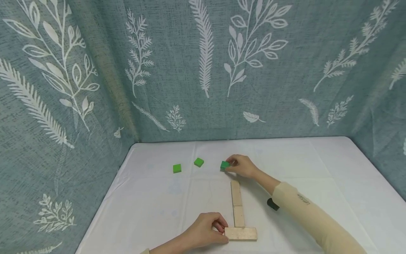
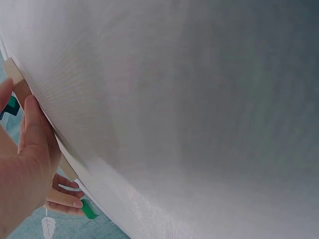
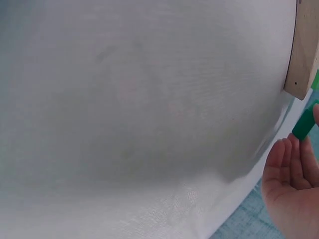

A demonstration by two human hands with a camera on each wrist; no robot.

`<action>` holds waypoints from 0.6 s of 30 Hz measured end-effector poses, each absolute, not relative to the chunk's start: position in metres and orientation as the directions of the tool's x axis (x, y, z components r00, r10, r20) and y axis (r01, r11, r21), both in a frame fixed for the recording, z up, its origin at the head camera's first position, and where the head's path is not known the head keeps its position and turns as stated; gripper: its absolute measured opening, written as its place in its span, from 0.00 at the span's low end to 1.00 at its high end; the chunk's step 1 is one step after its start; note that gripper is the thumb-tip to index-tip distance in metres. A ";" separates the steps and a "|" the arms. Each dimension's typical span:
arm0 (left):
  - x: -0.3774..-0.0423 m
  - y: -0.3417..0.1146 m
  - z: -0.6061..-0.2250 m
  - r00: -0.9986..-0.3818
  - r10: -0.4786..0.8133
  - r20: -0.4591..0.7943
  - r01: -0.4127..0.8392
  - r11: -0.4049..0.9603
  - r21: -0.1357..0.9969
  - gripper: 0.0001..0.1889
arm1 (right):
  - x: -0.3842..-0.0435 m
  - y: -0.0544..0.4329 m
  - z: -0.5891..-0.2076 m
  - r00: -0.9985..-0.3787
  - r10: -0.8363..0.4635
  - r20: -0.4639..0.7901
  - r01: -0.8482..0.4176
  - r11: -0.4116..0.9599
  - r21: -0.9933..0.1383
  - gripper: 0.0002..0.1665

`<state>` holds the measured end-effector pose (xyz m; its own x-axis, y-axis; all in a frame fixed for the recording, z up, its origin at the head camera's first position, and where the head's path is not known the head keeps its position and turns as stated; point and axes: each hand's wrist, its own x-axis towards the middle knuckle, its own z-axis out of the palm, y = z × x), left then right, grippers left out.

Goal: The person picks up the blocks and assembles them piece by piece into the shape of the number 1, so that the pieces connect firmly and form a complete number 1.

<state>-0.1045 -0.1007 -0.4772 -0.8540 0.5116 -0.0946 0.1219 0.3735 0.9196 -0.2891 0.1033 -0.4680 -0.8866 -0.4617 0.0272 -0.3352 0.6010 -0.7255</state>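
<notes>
Hands [image 1: 243, 166] holding blocks [image 1: 224, 165], sleeve label [image 1: 303, 199] unreadable

Your right sleeve [image 1: 317, 218], at lower right in the head view, is long and pale cream; a small dark marking [image 1: 303, 199], too small to read, sits near its cuff [image 1: 281, 192]. A rounded black piece [image 1: 273, 204] shows beneath. At the bottom edge, a sliver of your left sleeve [image 1: 145, 251] looks similarly pale.
</notes>
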 end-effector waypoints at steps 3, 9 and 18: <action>-0.105 -0.101 -0.476 -0.853 0.512 -0.100 0.117 0.374 0.920 0.13 | -0.286 0.105 -0.468 -0.889 -0.458 0.020 -0.326 0.600 -0.731 0.19; -0.106 -0.101 -0.476 -0.853 0.513 -0.090 0.137 0.388 0.911 0.13 | -0.280 0.107 -0.469 -0.885 -0.465 0.026 -0.336 0.598 -0.728 0.19; -0.105 -0.101 -0.475 -0.851 0.516 -0.097 0.132 0.389 0.912 0.13 | -0.269 0.112 -0.469 -0.888 -0.459 0.021 -0.329 0.603 -0.727 0.19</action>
